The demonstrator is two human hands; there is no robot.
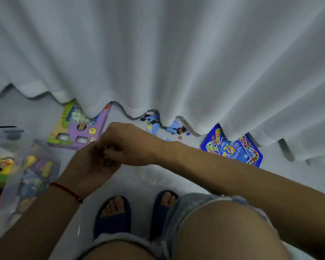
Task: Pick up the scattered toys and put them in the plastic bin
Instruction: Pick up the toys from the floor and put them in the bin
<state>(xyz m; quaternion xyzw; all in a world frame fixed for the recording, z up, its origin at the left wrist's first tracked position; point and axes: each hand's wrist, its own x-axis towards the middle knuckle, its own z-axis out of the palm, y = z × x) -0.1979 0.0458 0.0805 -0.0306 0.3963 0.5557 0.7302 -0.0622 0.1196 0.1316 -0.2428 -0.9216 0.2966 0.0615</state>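
Note:
My left hand (90,164) is cupped palm up over the floor, holding small dark marbles (107,158). My right hand (128,143) reaches across and pinches at those marbles in the left palm. The clear plastic bin (17,166) stands at the left, with colourful toys inside. Scattered on the floor under the curtain lie blue puzzle pieces (156,122), a few loose marbles (184,136), a small black and red toy (181,130), a purple toy box (79,128) and a blue game board (233,147).
A white curtain (176,53) hangs to the floor straight ahead and covers the far edges of the toys. My feet in dark slippers (113,214) and my knees fill the near floor. The floor is pale grey.

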